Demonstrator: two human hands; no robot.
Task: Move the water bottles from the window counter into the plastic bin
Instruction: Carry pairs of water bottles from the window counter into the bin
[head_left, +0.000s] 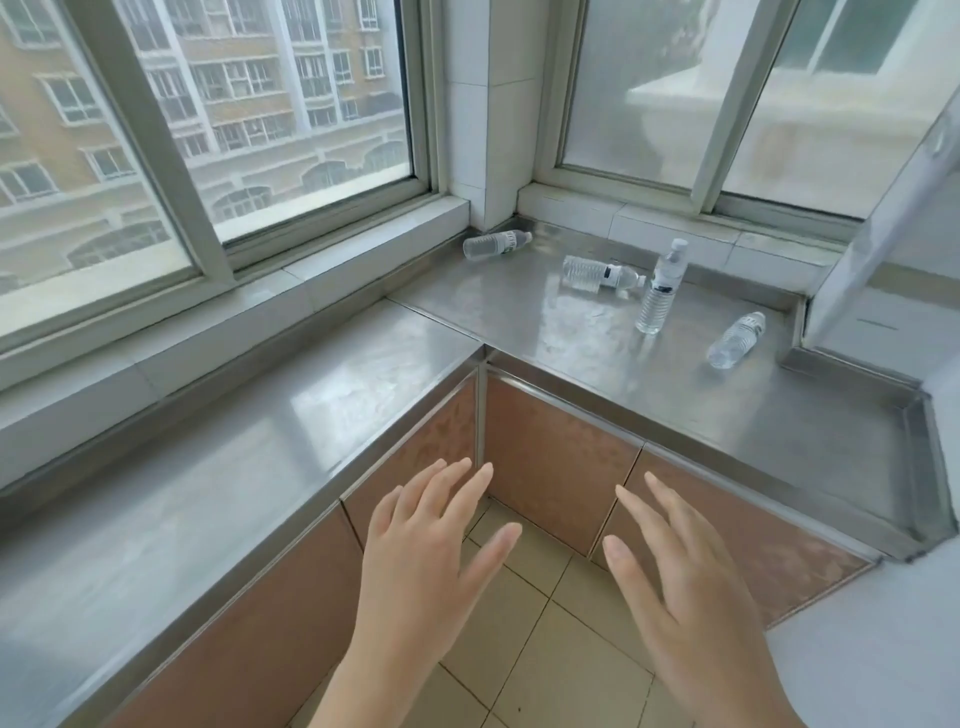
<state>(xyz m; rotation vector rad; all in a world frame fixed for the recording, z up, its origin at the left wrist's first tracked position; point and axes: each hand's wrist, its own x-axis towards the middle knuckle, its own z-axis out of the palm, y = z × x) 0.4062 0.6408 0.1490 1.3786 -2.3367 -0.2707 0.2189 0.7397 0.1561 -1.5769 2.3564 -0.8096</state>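
Several clear water bottles rest on the steel window counter (597, 343). One bottle (496, 244) lies on its side in the far corner under the tiled pillar. A second bottle (600, 274) lies flat near the middle, its cap close to an upright bottle (662, 287). Another bottle (736, 340) lies tilted toward the right wall. My left hand (431, 551) and my right hand (685, 577) hover low in front of the cabinets, palms down, fingers spread, holding nothing, well short of the bottles. No plastic bin is in view.
The L-shaped steel counter continues along the left window (208, 467). Brown cabinet doors (556, 457) stand below it, with beige floor tiles (524, 613) between. A raised steel lip and white wall (883, 322) close off the right end.
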